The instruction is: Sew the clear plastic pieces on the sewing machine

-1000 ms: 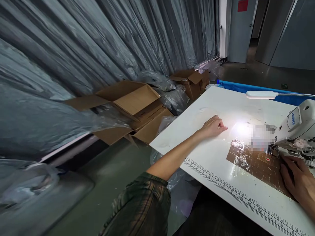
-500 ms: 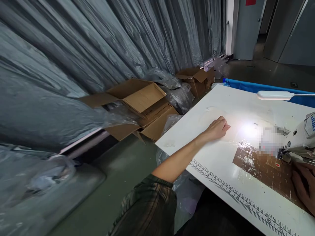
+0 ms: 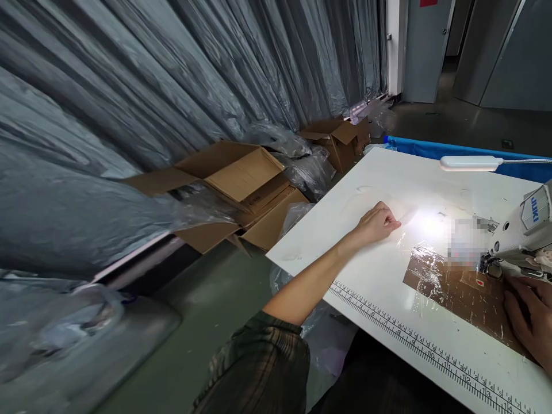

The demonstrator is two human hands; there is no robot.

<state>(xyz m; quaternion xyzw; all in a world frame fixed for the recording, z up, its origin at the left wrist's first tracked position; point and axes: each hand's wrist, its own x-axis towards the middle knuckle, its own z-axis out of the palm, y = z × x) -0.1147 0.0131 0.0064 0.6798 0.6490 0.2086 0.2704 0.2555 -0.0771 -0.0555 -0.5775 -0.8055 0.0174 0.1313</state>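
My left hand (image 3: 376,222) rests on the white sewing table (image 3: 379,172) with its fingers curled and pinched on the edge of a clear plastic sheet (image 3: 414,241) that covers a brown piece (image 3: 457,290). My right hand (image 3: 528,319) lies flat on that brown piece at the right edge, fingers spread, just below the needle of the white sewing machine (image 3: 524,227). A small red tag (image 3: 479,282) sits on the brown piece by the needle. A lamp (image 3: 468,163) throws a bright spot on the table.
A ruler scale (image 3: 422,351) runs along the table's near edge. Open cardboard boxes (image 3: 241,190) and plastic bags lie on the floor to the left, against a wall hung with grey plastic sheeting (image 3: 172,86). A blue edge (image 3: 431,148) borders the table's far side.
Both hands stay in the same places on the table. The camera view swung slightly, so the sewing machine and right hand slid toward the right edge and partly back.
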